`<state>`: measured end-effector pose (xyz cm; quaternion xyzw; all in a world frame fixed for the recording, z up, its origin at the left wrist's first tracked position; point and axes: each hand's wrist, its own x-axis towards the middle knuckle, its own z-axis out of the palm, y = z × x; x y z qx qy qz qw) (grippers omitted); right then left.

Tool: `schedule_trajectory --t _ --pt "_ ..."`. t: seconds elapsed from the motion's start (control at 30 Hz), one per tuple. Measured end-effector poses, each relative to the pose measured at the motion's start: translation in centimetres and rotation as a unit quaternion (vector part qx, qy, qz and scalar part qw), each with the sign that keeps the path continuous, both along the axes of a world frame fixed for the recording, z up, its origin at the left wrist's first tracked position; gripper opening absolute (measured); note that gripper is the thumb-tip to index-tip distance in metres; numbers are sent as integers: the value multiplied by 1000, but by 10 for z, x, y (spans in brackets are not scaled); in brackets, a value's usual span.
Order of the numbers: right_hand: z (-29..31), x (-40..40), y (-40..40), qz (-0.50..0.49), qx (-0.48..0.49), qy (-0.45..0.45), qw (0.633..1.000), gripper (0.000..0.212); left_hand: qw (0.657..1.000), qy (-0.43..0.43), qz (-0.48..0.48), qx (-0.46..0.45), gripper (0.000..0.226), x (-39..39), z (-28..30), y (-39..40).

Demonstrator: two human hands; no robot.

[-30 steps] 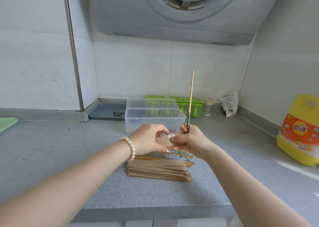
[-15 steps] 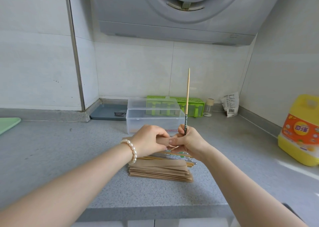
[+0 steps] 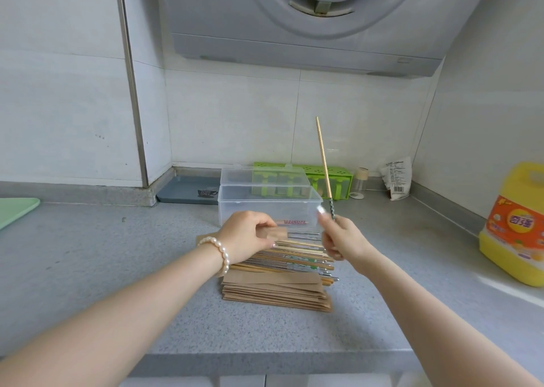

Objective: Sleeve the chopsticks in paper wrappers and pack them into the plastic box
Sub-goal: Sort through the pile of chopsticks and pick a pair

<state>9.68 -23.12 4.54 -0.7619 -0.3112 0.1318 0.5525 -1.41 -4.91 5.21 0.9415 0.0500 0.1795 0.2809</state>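
Observation:
My left hand pinches one brown paper wrapper above the counter. My right hand grips a single chopstick by its dark patterned end, so the wooden tip points up and a little left. The two hands are apart. Below them lies a stack of brown wrappers with several loose chopsticks spread behind it. The clear plastic box stands just beyond the hands; a wrapped item with a red pattern shows through its front wall.
A green plastic rack and a small jar stand behind the box, a white packet in the corner. A yellow detergent jug is at the right, a grey tray at back left, a green board at far left.
The hands were together at the wrapper; now my right hand has pulled away to the right with the chopstick, whose tip tilts left. My left hand keeps the wrapper.

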Motion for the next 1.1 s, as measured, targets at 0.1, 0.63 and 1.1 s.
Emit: schedule_trajectory --t 0.1,0.63,1.1 --pt "-2 14 -16 -34 -38 -76 996 56 999 -10 38 -12 32 -1 0 12" --pt "-11 41 -55 -187 -201 -255 927 58 999 -16 37 -33 30 3 0 19" --pt "-6 44 -61 -236 -160 -249 925 57 999 -12 26 -25 31 3 -2 18"
